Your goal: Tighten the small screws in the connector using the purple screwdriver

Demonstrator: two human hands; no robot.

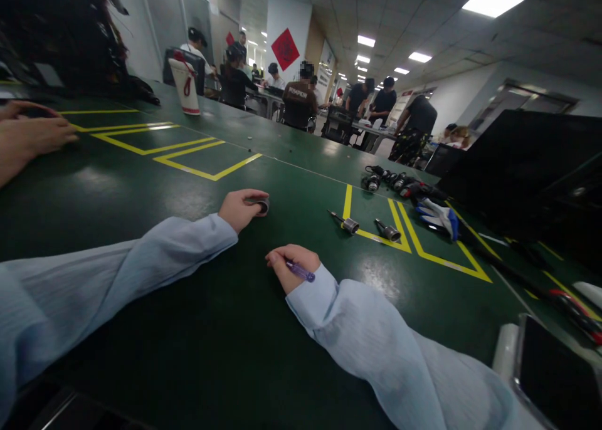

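My left hand rests on the green table, its fingers closed round a small dark metal cylinder. My right hand lies on the table nearer to me, curled shut on a purple pen-like tool whose tip points right. Both arms wear light blue sleeves. Two small metal sockets lie on a yellow line to the right of my right hand, out of its reach.
Another person's hand rests at the far left. A white cup stands further back. Black parts, a blue and white glove and a dark box sit right. A phone lies near right. People work behind.
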